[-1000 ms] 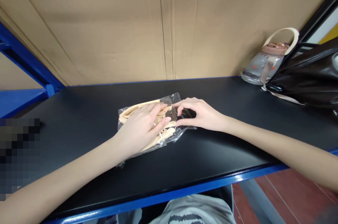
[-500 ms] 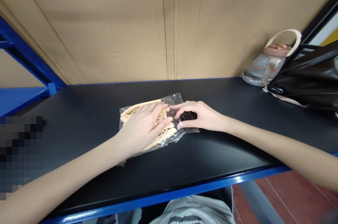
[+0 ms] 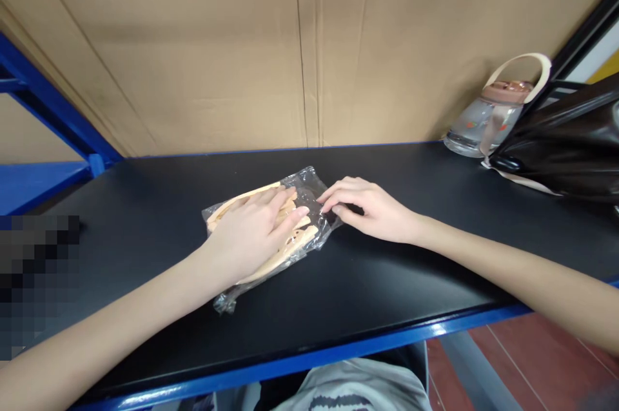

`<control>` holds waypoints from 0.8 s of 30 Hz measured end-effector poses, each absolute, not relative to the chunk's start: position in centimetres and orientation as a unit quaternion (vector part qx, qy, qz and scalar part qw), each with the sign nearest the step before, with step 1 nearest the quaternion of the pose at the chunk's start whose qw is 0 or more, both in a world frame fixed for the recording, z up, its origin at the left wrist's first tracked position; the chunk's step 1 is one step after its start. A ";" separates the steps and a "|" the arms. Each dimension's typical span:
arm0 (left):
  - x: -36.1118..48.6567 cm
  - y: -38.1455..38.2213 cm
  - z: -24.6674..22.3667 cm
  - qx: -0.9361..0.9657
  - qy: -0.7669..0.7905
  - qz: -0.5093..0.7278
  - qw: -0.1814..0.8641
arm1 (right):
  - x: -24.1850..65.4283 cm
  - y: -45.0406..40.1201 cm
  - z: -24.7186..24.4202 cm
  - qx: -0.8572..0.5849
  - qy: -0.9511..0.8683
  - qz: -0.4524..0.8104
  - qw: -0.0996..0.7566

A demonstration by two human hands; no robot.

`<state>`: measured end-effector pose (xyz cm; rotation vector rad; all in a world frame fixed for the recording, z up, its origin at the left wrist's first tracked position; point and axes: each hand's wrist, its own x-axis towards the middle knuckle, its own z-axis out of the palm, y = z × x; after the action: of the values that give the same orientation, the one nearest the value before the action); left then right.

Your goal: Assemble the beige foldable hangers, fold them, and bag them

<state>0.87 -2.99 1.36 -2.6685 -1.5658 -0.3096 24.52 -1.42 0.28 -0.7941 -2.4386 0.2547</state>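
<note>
On the black tabletop [image 3: 367, 295] lies a clear plastic bag [image 3: 308, 184] with flat, light-wood cut-out pieces [image 3: 302, 240] inside. My left hand [image 3: 251, 227] rests flat on the bag, fingers stretched out and thumb apart, covering much of the pieces. At the bag's right end, my right hand [image 3: 370, 208] has its fingertips and thumb drawn together in a pinch on the loose plastic. The pieces' exact shapes are hard to make out under the hand and the shiny film.
A clear water bottle [image 3: 488, 120] with a pinkish lid and cream handle stands at the back right, beside a black bag [image 3: 570, 146]. Cardboard [image 3: 217, 50] walls the back. A blue frame [image 3: 53, 101] rises at left; a pixelated patch covers the left edge.
The bag has shifted left and turned slightly, with my left hand moving left on it. My right fingers have closed together at its loose end.
</note>
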 end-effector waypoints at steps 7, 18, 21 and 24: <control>-0.2 -2.6 2.4 -0.838 -0.532 -0.051 0.109 | 25.2 -1.4 1.6 -0.275 -0.936 0.030 0.220; -0.3 -1.1 3.6 -0.827 -0.546 -0.132 -0.004 | 26.1 0.2 0.3 -0.423 -0.891 0.004 0.166; -0.9 0.1 3.1 -0.796 -0.569 -0.202 -0.039 | 26.3 0.4 0.1 -0.450 -0.876 0.013 0.172; -1.9 1.8 2.2 -0.767 -0.575 -0.278 -0.058 | 26.4 0.6 -0.1 -0.449 -0.872 0.066 0.184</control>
<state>-1.93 1.82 2.21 -2.5033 -1.8781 -0.9082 26.39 0.63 -0.08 -1.2663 -2.4594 0.1848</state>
